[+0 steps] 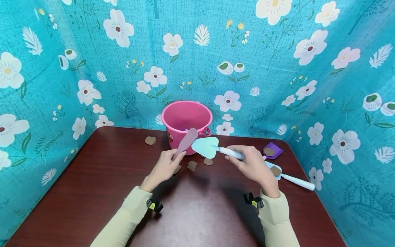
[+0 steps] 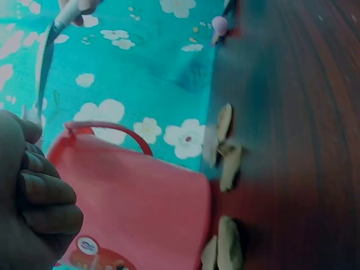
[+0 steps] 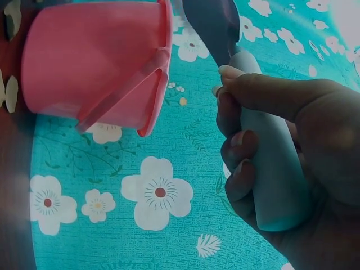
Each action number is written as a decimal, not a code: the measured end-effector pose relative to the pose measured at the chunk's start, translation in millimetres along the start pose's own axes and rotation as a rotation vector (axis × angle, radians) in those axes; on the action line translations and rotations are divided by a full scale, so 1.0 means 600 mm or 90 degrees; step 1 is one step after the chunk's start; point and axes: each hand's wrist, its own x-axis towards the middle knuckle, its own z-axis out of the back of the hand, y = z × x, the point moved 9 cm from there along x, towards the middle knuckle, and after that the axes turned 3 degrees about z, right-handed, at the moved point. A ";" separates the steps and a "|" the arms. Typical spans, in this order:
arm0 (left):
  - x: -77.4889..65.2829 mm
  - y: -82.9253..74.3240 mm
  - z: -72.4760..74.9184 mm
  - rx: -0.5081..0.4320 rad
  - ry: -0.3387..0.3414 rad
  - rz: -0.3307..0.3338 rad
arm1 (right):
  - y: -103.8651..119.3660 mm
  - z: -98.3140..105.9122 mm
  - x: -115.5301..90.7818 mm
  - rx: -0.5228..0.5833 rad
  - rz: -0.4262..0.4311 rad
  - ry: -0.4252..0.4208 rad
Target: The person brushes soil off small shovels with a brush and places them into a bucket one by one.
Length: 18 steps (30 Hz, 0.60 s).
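Observation:
My left hand grips a long, flat mauve tool that looks like a brush, pointing up and away in front of the bucket. My right hand is curled round the pale handle of a trowel, thumb along the handle in the right wrist view. The trowel's light-blue blade points left, close to the mauve tool's end; whether they touch I cannot tell. Behind them stands a pink bucket, upright, its handle hanging at the right side. Several flat brown pieces lie before the bucket.
A lone brown piece lies left of the bucket. At the right edge rest a purple scoop and a second white-handled trowel, each with a brown piece on it. A flowered blue cloth encloses the dark wooden table.

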 end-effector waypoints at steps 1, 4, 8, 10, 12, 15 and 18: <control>-0.001 -0.003 -0.001 -0.013 0.000 -0.001 | 0.000 0.000 0.000 0.000 -0.001 0.000; -0.004 -0.018 -0.002 -0.033 -0.005 -0.009 | 0.000 -0.002 0.000 0.002 -0.004 0.002; -0.011 -0.046 -0.009 -0.024 -0.009 -0.038 | 0.000 -0.009 0.001 0.002 -0.005 0.013; -0.015 -0.059 -0.018 -0.014 0.000 -0.058 | 0.000 -0.011 0.002 0.001 -0.004 0.015; -0.020 -0.069 -0.030 -0.011 0.020 -0.074 | 0.000 -0.014 0.003 0.003 -0.004 0.016; -0.024 -0.079 -0.045 0.010 0.043 -0.093 | 0.002 -0.017 0.004 0.004 -0.004 0.019; -0.024 -0.077 -0.050 0.035 0.043 -0.100 | 0.002 -0.019 0.003 -0.004 -0.005 0.023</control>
